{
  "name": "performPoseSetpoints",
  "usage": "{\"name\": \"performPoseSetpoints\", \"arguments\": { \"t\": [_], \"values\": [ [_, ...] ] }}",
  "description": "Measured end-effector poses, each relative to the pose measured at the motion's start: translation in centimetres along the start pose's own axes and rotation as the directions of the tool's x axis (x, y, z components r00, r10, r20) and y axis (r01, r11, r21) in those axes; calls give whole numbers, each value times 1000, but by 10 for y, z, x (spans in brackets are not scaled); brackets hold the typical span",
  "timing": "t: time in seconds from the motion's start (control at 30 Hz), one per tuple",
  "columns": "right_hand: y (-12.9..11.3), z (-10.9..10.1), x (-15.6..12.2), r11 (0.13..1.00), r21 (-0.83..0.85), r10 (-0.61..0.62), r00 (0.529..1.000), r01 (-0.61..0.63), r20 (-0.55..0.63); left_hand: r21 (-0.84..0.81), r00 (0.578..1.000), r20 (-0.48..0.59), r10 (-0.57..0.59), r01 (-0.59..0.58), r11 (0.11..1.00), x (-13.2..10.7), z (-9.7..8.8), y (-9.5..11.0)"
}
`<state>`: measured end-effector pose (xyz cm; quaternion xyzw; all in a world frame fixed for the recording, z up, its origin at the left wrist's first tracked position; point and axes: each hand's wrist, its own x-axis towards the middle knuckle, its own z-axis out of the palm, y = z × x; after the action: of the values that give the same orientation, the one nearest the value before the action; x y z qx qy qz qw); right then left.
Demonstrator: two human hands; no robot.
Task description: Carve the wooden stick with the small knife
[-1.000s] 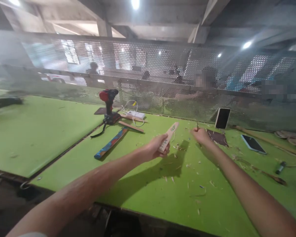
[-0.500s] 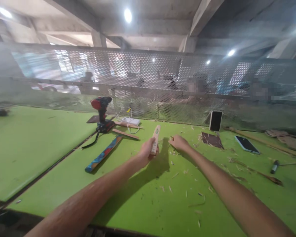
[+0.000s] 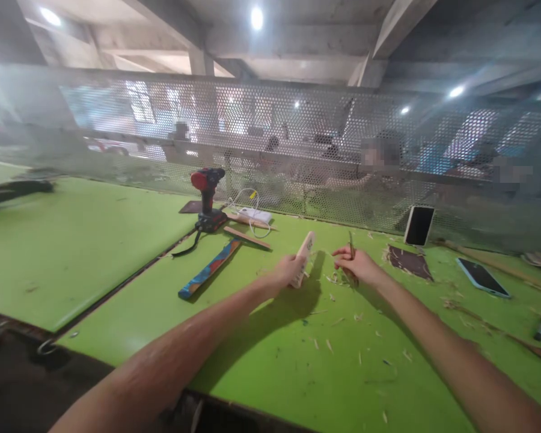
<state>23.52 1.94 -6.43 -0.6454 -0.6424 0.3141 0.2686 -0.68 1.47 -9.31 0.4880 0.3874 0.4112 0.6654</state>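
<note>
Left side: a red-and-black cordless drill (image 3: 208, 198) is stood upright on the green worktop (image 3: 130, 252). In front of it a blue patterned bar (image 3: 210, 269) is laid flat and slanted, its far end close to a thin wooden strip (image 3: 247, 239).

Centre: a pale wooden piece (image 3: 305, 252) is held above the worktop by the left hand (image 3: 286, 272). Its shape is flat and elongated, with a rounded far end and dark marks on the face. By judgement it is light, stiff and dry, with little tendency to slip; the narrow far end may be the part most easily chipped. Hold is best taken on the broader near half, across the flat faces, as is done here. The left forearm is extended from the lower left corner; the thumb side is laid along the piece, and the fingertips are hidden behind it. The grip is narrow, closed about the wood.

Right of centre: curled shavings (image 3: 333, 278) are scattered on the surface. Near the wooden piece, but apart from it, a slim tool (image 3: 351, 243) is held by the right hand (image 3: 360, 266), its tip pointed upward and away. The fingers are loosely bent toward the left; the forearm is reached in from the lower right. The exact finger contact cannot be told.
</note>
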Motion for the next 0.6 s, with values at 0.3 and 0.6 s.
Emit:
{"name": "performPoseSetpoints", "arguments": {
  "t": [0.3, 0.6],
  "values": [
    [-2, 1, -55, 992, 121, -51, 997, 45, 52, 630, 977, -10, 214, -160, 760, -6, 2, 0],
    [6, 20, -72, 974, -72, -214, 977, 213, -7, 812, 879, 197, 434, -395, 430, -21, 2, -2]
  ]
}}
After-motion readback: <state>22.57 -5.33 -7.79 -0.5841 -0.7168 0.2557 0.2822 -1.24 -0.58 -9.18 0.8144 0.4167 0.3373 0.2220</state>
